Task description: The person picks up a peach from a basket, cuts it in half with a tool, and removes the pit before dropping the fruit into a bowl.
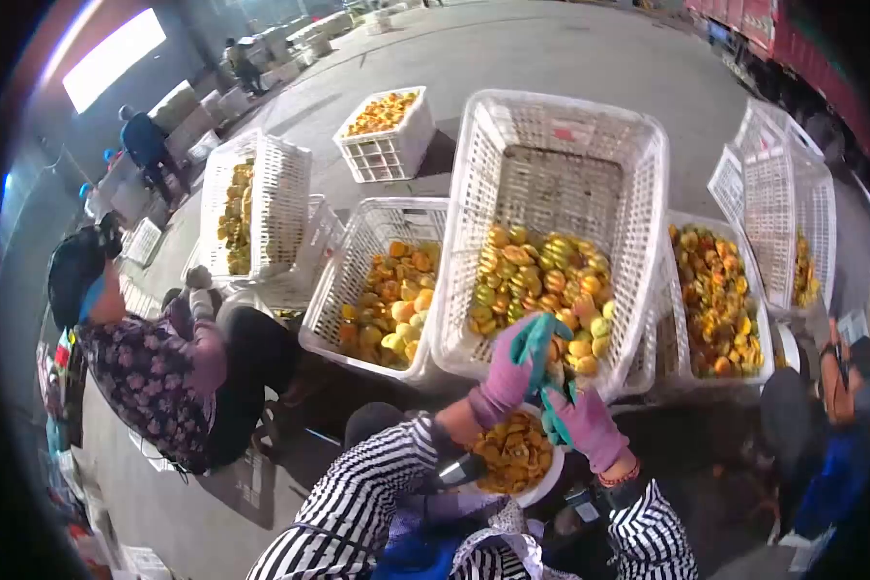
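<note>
My left hand [520,362], in a pink glove with teal fingers, is over the near edge of a large white crate, its fingers curled together. Just below and to the right is my right hand [586,421], gloved the same way, fingers also closed. The two hands almost meet; what they hold, if anything, is hidden by the fingers. The tilted white crate [459,203] in front holds yellow, orange and green fruits [541,275], some looking striped. Below my hands stands a white bowl [548,480] of orange cut pieces [512,454].
Left of the big crate stands another crate [321,324] of fruit, with a smaller crate [389,166] behind. More fruit fills a crate [759,362] to the right. A co-worker [150,377] sits at left by a tilted crate [282,203]. A red truck [744,24] is far right.
</note>
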Motion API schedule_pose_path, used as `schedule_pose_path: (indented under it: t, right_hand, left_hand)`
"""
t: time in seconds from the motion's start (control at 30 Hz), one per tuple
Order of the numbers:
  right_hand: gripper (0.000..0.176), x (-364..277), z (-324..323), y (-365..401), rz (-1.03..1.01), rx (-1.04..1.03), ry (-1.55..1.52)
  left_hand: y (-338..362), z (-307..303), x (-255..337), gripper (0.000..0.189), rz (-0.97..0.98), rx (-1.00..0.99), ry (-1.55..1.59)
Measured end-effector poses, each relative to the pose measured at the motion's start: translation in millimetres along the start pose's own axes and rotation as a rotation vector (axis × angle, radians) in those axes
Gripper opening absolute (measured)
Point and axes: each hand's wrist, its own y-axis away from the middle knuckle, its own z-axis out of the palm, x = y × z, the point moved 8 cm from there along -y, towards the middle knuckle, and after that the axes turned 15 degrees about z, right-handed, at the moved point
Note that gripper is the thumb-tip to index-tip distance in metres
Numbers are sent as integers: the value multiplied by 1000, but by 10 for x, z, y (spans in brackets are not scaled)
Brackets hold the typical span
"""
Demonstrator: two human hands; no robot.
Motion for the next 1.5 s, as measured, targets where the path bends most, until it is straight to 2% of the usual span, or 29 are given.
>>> schedule_pose_path:
  t: [0.03,0.1,0.17,0.2,0.23,0.3,0.37,0.4,0.43,0.47,0.5,0.53,0.57,0.6,0.63,0.67,0.77,0.8,0.83,0.87,1.0,1.07,1.2,1.27,1.33,1.37,1.43,1.47,1.5]
  right_hand:
    - [27,106,138,47,496,-287,-453]
    - [25,4,135,79,473,-291,-505]
    - [25,-8,156,86,456,-290,-565]
    - [25,44,167,81,486,-314,-516]
    - [25,85,198,92,516,-339,-467]
    - [27,83,177,110,462,-304,-440]
    - [29,208,345,155,612,-522,-771]
    - [33,86,258,127,520,-422,-666]
    - [33,52,280,108,513,-425,-661]
    - [33,48,230,64,462,-309,-491]
    - [33,57,171,44,412,-190,-324]
    - [37,-112,55,27,-17,223,224]
    - [37,-6,63,20,-22,230,225]
    - [39,-62,66,15,8,183,128]
    - [42,-80,76,2,39,134,31]
    - [48,48,136,-27,118,71,91]
    - [43,48,127,-17,87,116,58]
    - [43,217,173,-21,91,114,57]
    - [40,594,296,-55,196,49,21]
    - [37,833,398,-64,302,-18,-16]
    - [32,495,243,-44,253,-28,-131]
    - [32,484,353,11,422,-269,-323]
    - [30,449,380,54,426,-341,-358]
    - [30,219,416,140,550,-505,-655]
    - [30,53,402,200,492,-483,-668]
    - [29,-16,384,193,429,-465,-679]
    - [30,41,384,217,463,-467,-653]
    - [32,77,376,217,489,-465,-629]
    - [32,66,315,231,490,-463,-629]
  left_hand:
    - [-23,23,65,37,53,-22,-41]
    - [-32,-20,103,38,110,4,-90]
    - [-51,-34,146,39,-21,-58,3]
    - [-26,-30,104,41,-117,23,46]
    - [-32,-58,131,41,-117,36,37]
    - [3,-48,64,48,-252,-22,65]
    - [46,-43,-45,50,-239,-16,93]
    - [21,-49,-11,51,-182,-3,108]
    - [-25,-65,40,51,-117,8,122]
    - [41,-59,-33,44,-274,0,170]
    - [46,-73,-4,44,-269,0,169]
    - [57,-86,20,43,-256,27,173]
    - [70,-92,33,43,-243,53,179]
    - [32,-92,59,47,-127,85,172]
    - [47,-93,22,47,-123,85,173]
    - [82,-102,-13,44,-129,51,117]
    - [71,-118,36,39,-142,-10,39]
    - [43,-135,99,38,-56,3,13]
    - [18,-165,167,39,33,20,-15]
    - [7,-189,181,39,29,21,-18]
    - [-17,-195,248,33,47,-98,-47]
    - [17,-153,218,28,26,-159,-54]
    - [85,-156,147,29,75,-122,-79]
    - [59,-200,201,31,110,-93,-105]
    - [-6,-122,328,26,101,-306,-167]
    - [-46,-117,398,26,103,-307,-166]
    - [-106,-196,649,15,277,-189,-240]
    - [-142,-125,558,14,256,-302,-152]
    - [-162,-141,494,14,256,-303,-150]
